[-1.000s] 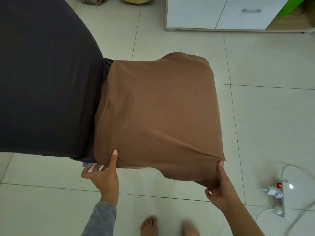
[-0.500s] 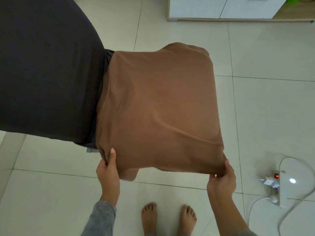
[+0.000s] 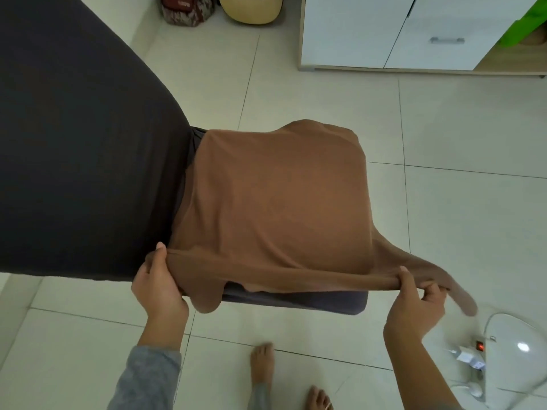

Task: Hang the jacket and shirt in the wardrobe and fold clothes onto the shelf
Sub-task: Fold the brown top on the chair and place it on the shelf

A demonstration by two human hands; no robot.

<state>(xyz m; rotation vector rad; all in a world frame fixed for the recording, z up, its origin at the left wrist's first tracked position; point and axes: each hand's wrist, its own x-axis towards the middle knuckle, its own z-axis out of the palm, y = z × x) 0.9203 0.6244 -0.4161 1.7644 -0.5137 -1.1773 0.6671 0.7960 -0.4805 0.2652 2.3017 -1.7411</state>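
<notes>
A brown garment (image 3: 275, 202) is spread over a dark grey padded surface (image 3: 325, 303) above a tiled floor (image 3: 473, 173). Its near edge is held raised and stretched between both hands. The left corner is gripped by the left hand (image 3: 159, 288), the right corner by the right hand (image 3: 414, 303). A large dark cloth (image 3: 74, 143) is seen touching the garment's left side.
</notes>
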